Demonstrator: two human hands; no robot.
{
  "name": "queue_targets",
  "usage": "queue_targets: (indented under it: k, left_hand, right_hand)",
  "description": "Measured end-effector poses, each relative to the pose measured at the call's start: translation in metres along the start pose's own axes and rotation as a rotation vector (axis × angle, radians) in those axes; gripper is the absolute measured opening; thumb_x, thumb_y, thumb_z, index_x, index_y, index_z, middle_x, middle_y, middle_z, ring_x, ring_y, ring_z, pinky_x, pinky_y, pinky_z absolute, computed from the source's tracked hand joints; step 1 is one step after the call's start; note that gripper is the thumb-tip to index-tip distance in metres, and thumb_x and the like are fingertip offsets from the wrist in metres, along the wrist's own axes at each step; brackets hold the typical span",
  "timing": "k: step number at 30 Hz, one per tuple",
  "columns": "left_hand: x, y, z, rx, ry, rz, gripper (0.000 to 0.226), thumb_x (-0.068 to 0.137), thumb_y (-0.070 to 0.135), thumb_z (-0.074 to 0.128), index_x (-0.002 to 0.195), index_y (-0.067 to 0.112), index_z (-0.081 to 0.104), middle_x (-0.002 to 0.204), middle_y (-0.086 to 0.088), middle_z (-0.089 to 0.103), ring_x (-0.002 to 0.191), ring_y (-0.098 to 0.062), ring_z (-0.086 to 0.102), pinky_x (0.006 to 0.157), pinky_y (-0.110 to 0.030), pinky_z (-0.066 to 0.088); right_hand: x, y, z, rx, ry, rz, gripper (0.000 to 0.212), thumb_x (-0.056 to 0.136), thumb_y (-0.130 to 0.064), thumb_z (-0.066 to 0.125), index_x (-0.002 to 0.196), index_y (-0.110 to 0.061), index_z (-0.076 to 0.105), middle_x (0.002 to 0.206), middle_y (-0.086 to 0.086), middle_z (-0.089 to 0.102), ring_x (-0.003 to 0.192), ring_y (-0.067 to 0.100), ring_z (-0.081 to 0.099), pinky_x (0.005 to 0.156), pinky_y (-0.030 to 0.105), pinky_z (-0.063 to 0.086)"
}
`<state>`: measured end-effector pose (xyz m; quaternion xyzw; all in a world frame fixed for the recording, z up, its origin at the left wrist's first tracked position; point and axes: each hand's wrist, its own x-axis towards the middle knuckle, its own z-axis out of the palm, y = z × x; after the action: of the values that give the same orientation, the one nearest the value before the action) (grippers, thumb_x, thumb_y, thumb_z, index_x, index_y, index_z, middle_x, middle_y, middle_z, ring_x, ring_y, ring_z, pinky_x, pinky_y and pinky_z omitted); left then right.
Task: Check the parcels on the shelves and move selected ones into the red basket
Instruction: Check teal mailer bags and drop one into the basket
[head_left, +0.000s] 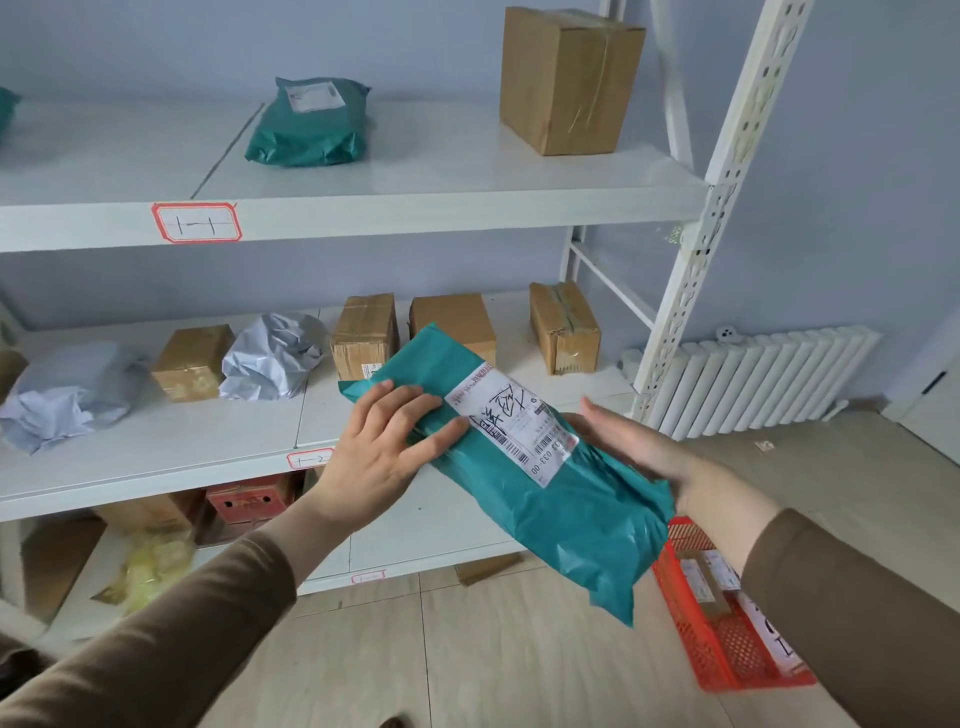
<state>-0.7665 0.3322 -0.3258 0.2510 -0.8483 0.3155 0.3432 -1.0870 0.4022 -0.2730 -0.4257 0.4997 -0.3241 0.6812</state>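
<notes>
I hold a long teal plastic mailer parcel (524, 493) with a white shipping label facing up, in front of the middle shelf (156, 467). My left hand (387, 447) lies on its upper left end, fingers spread over the wrap. My right hand (644, 449) supports it from underneath on the right side. The red basket (727, 660) stands on the floor at the lower right, partly hidden by my right sleeve, with a few labelled parcels inside.
The top shelf (415, 208) carries another teal mailer (309, 122) and a tall cardboard box (569, 78). The middle shelf holds several cardboard boxes and grey mailers (272, 356). The bottom shelf has boxes and a yellow bag. A white radiator (763, 379) stands at the right wall.
</notes>
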Motion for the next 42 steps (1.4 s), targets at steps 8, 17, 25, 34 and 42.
queue_targets:
  k: [8,17,25,34,42]
  left_hand:
    - [0.003,0.008,0.016,0.015,-0.007,0.074,0.067,0.089,0.007,0.074,0.146,0.027,0.046,0.135,-0.011,0.047,0.124,-0.033,0.047,0.112,-0.050,0.033]
    - [0.025,0.004,0.019,-0.341,-0.491,-0.305,0.113,0.075,0.078,0.073,0.162,0.026,0.022,0.164,-0.006,0.034,0.153,-0.031,0.029,0.126,-0.054,0.019]
    - [0.045,0.031,0.044,-1.385,-0.820,-1.095,0.089,0.085,0.027,0.087,0.152,0.041,0.031,0.135,0.008,0.063,0.115,-0.018,0.070,0.092,-0.037,0.062]
    - [0.050,0.064,0.056,-1.886,-0.541,-1.438,0.072,0.084,0.036,0.086,0.146,0.032,0.051,0.139,-0.003,0.069,0.130,-0.027,0.066,0.113,-0.050,0.050]
    - [0.063,0.087,0.066,-1.987,-0.531,-1.334,0.072,0.090,0.024,0.079,0.152,0.024,0.043,0.148,-0.011,0.061,0.135,-0.032,0.061,0.114,-0.056,0.048]
  right_hand:
    - [0.027,-0.018,0.016,-0.227,-0.021,0.119,0.056,0.071,-0.037,0.092,0.120,-0.020,0.071,0.119,0.015,0.077,0.107,0.034,0.071,0.110,0.057,0.048]
    - [0.036,-0.064,0.010,-1.349,0.088,-0.061,0.100,0.079,-0.028,0.085,0.157,-0.047,0.025,0.132,-0.015,0.058,0.098,0.012,0.060,0.069,0.028,0.047]
    - [0.043,-0.085,0.014,-1.917,0.445,-0.401,0.097,0.088,-0.047,0.073,0.164,-0.039,0.012,0.164,-0.003,0.040,0.154,0.025,0.028,0.127,0.061,-0.002]
    - [0.031,-0.010,-0.004,-0.457,0.507,-0.278,0.112,0.086,-0.055,0.075,0.164,-0.039,-0.004,0.174,-0.005,0.009,0.158,0.022,0.018,0.124,0.049,0.021]
    - [0.032,0.049,-0.016,-0.052,0.256,-0.131,0.092,0.063,-0.047,0.092,0.144,-0.033,0.049,0.132,-0.006,0.069,0.126,0.020,0.063,0.114,0.048,0.047]
